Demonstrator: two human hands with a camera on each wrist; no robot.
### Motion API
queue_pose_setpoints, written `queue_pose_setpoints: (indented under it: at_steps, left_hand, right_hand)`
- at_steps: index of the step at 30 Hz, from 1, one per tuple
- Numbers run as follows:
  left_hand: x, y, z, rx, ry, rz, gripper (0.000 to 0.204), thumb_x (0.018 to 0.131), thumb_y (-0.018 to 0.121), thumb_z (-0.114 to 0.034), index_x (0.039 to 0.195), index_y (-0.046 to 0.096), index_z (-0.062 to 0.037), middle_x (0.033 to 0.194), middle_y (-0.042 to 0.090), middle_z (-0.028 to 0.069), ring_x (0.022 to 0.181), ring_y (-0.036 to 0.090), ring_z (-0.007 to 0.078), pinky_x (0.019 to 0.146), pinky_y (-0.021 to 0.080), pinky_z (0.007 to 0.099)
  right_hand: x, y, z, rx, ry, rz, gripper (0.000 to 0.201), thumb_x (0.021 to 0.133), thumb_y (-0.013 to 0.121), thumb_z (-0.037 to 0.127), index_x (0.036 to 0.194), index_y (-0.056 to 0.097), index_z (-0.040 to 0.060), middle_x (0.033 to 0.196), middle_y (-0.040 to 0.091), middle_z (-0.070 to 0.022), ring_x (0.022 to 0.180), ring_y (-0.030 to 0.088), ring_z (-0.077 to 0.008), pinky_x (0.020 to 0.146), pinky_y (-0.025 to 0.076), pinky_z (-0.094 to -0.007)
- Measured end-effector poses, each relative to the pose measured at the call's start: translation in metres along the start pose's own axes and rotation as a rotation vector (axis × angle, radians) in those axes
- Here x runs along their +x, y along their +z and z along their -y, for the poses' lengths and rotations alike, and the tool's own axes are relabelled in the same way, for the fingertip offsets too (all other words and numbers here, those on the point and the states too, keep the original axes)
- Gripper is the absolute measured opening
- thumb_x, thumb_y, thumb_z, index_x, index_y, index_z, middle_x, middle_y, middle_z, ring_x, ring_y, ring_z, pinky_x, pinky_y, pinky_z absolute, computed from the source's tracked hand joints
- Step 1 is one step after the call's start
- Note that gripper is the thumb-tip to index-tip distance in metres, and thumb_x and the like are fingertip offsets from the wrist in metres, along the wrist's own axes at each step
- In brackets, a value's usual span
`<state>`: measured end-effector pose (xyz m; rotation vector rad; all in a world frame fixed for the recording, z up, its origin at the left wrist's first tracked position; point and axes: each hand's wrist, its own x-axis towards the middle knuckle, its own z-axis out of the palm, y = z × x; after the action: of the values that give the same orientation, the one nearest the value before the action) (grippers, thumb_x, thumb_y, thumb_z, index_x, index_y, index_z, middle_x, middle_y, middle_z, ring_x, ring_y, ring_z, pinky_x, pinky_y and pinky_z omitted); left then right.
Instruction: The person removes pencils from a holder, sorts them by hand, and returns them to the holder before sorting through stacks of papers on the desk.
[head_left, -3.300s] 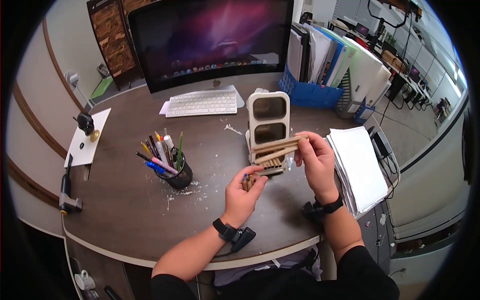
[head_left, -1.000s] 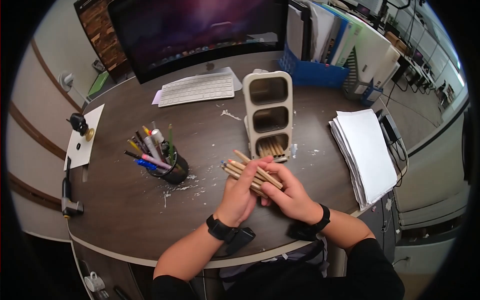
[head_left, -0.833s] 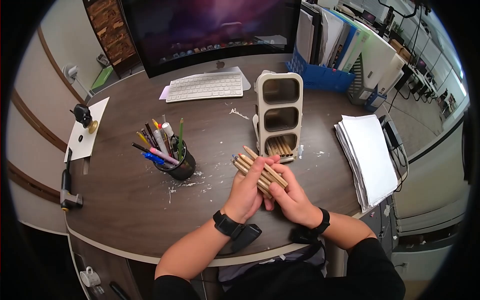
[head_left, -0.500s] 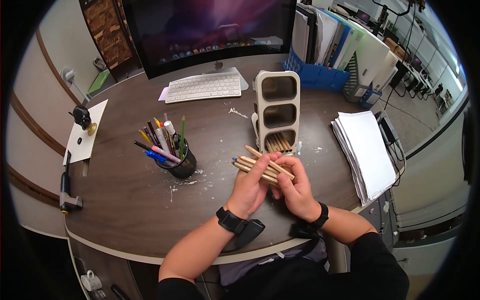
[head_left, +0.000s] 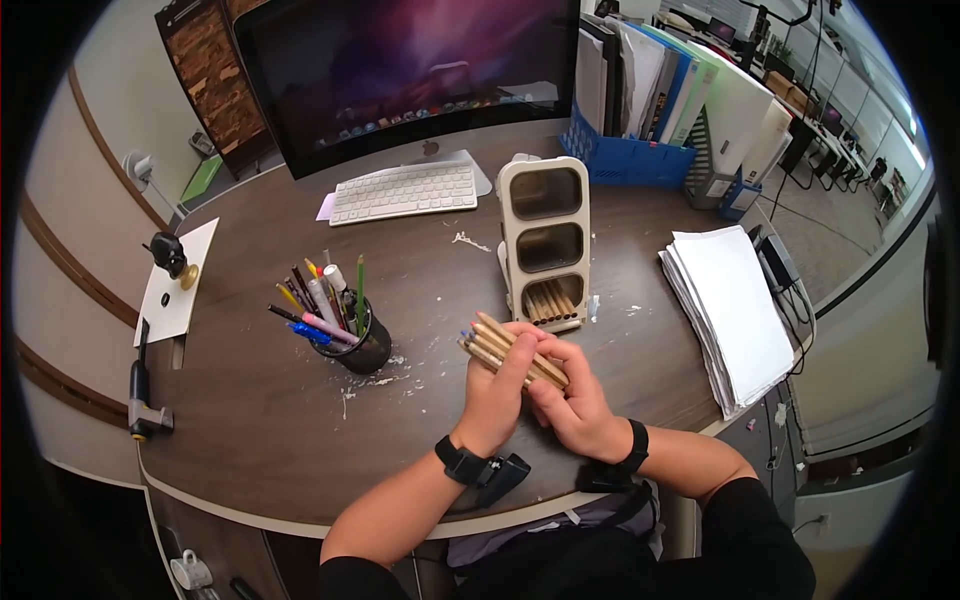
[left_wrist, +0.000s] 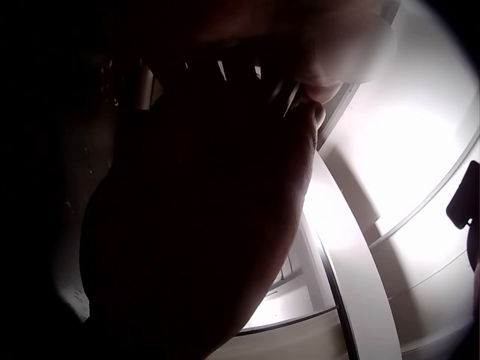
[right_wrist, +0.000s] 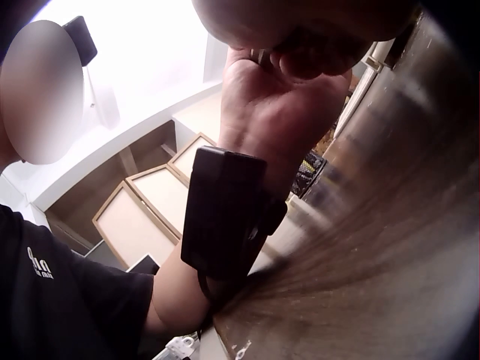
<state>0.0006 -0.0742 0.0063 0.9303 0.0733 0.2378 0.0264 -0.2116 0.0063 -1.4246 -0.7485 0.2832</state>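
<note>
In the head view, my left hand [head_left: 493, 405] grips a bundle of plain wooden pencils [head_left: 492, 342], their tips pointing up and left. My right hand [head_left: 578, 408] closes round the lower right end of the same bundle, its thumb against the pencils. Just beyond the hands stands a beige three-compartment holder [head_left: 546, 232], and several more pencils [head_left: 549, 300] lie in its lowest compartment. The left wrist view is mostly a dark hand [left_wrist: 195, 210]. In the right wrist view, the left palm [right_wrist: 281, 109] shows beneath the shadowed right hand [right_wrist: 300, 22].
Left of the hands is a black mesh cup [head_left: 365, 345] full of pens. A keyboard [head_left: 405, 194] and monitor [head_left: 410, 80] stand behind. A paper stack [head_left: 735, 310] lies at the right, near blue-boxed binders [head_left: 630, 160]. White scraps [head_left: 390, 378] dot the desk.
The pencils the right hand held by the holder have joined the left hand's bundle. The hands have come together, and the crossed top pencil now lies more nearly in line with the others.
</note>
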Motion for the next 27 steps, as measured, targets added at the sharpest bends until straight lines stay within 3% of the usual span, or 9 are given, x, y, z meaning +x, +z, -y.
queue_pose_setpoints:
  at_steps: [1, 4, 6, 8, 10, 13, 17, 22, 27]
  left_hand:
    - [0.001, -0.001, 0.003, 0.052, 0.067, 0.021, 0.030, 0.106, 0.063, -0.027, 0.123, 0.063, -0.0015, 0.105, 0.071, 0.0097, 0.092, 0.069, 0.0151, 0.080, 0.059, 0.0304]
    - [-0.001, -0.002, 0.004, 0.037, 0.062, 0.127, 0.038, 0.105, 0.065, -0.031, 0.130, 0.060, -0.0018, 0.117, 0.068, 0.0092, 0.107, 0.065, 0.0156, 0.096, 0.052, 0.0318]
    - [-0.001, -0.007, 0.007, 0.076, 0.104, 0.181, 0.046, 0.104, 0.066, -0.034, 0.136, 0.057, -0.0022, 0.124, 0.065, 0.0096, 0.110, 0.063, 0.0172, 0.097, 0.051, 0.0321]
    - [-0.002, -0.003, 0.004, 0.138, 0.207, 0.149, 0.054, 0.104, 0.064, -0.043, 0.136, 0.057, -0.0003, 0.124, 0.064, 0.0120, 0.112, 0.062, 0.0178, 0.100, 0.050, 0.0354]
    - [0.005, -0.013, 0.010, 0.179, 0.222, 0.088, 0.047, 0.104, 0.067, -0.033, 0.135, 0.057, -0.0004, 0.121, 0.064, 0.0103, 0.109, 0.062, 0.0167, 0.096, 0.051, 0.0339]
    - [0.018, -0.018, 0.011, 0.669, 0.321, -0.130, 0.040, 0.098, 0.067, -0.005, 0.137, 0.056, -0.0011, 0.127, 0.057, 0.0102, 0.112, 0.060, 0.0176, 0.091, 0.053, 0.0303]
    - [0.027, -0.021, 0.013, 0.840, 0.344, -0.143, 0.045, 0.097, 0.066, -0.003, 0.141, 0.054, -0.0015, 0.133, 0.052, 0.0127, 0.116, 0.059, 0.0200, 0.094, 0.054, 0.0317]
    - [0.026, -0.020, 0.011, 0.705, 0.251, -0.079, 0.055, 0.096, 0.065, -0.002, 0.149, 0.049, -0.0025, 0.140, 0.052, 0.0157, 0.124, 0.060, 0.0241, 0.099, 0.054, 0.0349]
    - [0.026, -0.022, 0.012, 0.703, 0.246, -0.066, 0.057, 0.096, 0.065, -0.002, 0.150, 0.047, -0.0028, 0.142, 0.053, 0.0167, 0.125, 0.061, 0.0253, 0.099, 0.054, 0.0353]
  right_hand:
    - [0.001, -0.003, 0.001, -0.003, -0.003, -0.006, 0.034, 0.109, 0.054, 0.020, 0.138, 0.044, 0.0064, 0.097, 0.060, -0.0051, 0.068, 0.055, -0.0089, 0.060, 0.046, -0.0238]
    - [0.006, -0.014, 0.004, -0.206, -0.153, -0.073, 0.029, 0.108, 0.056, 0.018, 0.133, 0.052, 0.0036, 0.100, 0.062, -0.0046, 0.071, 0.054, -0.0072, 0.064, 0.046, -0.0237]
    - [0.006, -0.028, 0.008, -0.269, -0.240, -0.177, 0.029, 0.105, 0.062, 0.016, 0.130, 0.062, 0.0014, 0.119, 0.069, -0.0146, 0.105, 0.067, -0.0186, 0.091, 0.053, -0.0328]
    - [0.013, -0.049, 0.018, -0.386, -0.301, -0.308, 0.026, 0.103, 0.064, 0.011, 0.127, 0.063, -0.0007, 0.107, 0.073, -0.0137, 0.089, 0.071, -0.0206, 0.078, 0.056, -0.0305]
    - [0.031, -0.066, 0.036, -0.612, -0.389, -0.359, 0.023, 0.102, 0.065, 0.009, 0.123, 0.065, 0.0001, 0.100, 0.074, -0.0136, 0.078, 0.071, -0.0192, 0.071, 0.056, -0.0291]
    - [0.048, -0.079, 0.044, -0.780, -0.388, -0.328, 0.023, 0.098, 0.071, 0.010, 0.120, 0.068, 0.0035, 0.092, 0.072, -0.0110, 0.069, 0.069, -0.0204, 0.064, 0.056, -0.0303]
    - [0.075, -0.082, 0.047, -1.228, -0.525, -0.237, 0.027, 0.092, 0.076, 0.018, 0.117, 0.069, 0.0117, 0.079, 0.064, -0.0052, 0.063, 0.064, -0.0281, 0.054, 0.051, -0.0376]
    - [0.104, -0.066, 0.044, -1.263, -0.459, -0.105, 0.033, 0.093, 0.075, 0.026, 0.122, 0.067, 0.0119, 0.089, 0.067, -0.0073, 0.070, 0.068, -0.0279, 0.060, 0.054, -0.0363]
    - [0.096, -0.056, 0.036, -0.971, -0.364, -0.154, 0.046, 0.086, 0.084, 0.025, 0.126, 0.067, 0.0085, 0.097, 0.069, -0.0081, 0.068, 0.066, -0.0216, 0.063, 0.055, -0.0329]
